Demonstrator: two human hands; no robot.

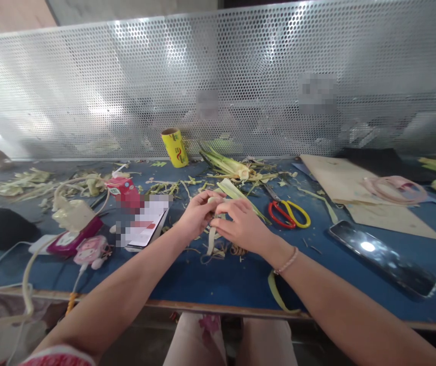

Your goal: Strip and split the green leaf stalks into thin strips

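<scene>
My left hand (198, 214) and my right hand (236, 222) meet over the middle of the blue table (218, 284). Between their fingertips is a pale plant strip (211, 241), perhaps husk, whose end hangs down below the fingers. Both hands are closed in a pinch on it, and my fingers hide its upper part. Just behind them lies a broad pale-green leaf piece (233, 190). Scissors (288, 213) with one red and one yellow handle rest to the right of my right hand. Thin curled scraps (236, 250) lie under the hands.
A lit phone (147, 223) stands tilted at left, near a pink box (124, 190) and a cabled charger (91, 250). At right are a dark phone (383, 258) and cardboard (336, 178). A yellow roll (175, 150) and a green stalk (229, 165) lie before the perforated metal screen (126, 91).
</scene>
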